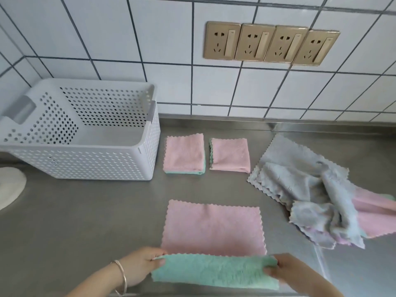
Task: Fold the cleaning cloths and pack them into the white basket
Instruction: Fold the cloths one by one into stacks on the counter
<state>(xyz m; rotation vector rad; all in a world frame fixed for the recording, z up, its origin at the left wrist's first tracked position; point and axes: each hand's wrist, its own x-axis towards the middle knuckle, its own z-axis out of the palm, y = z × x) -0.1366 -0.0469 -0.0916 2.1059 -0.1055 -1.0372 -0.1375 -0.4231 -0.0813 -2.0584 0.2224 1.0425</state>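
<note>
Both hands, left [140, 265] and right [287, 270], pinch the cloth [213, 230] by its near corners at the bench's front edge; soft, light, floppy, so corners give the best grip.

Not much gear on this person — both arms are bare up to the frame edge, no sleeves, no gloves, no watch. The left hand [139, 267] has a thin silver-coloured bangle [122, 277] sitting loose round the wrist — plain and smooth. The right hand [287, 271] shows no rings or bands.
</note>
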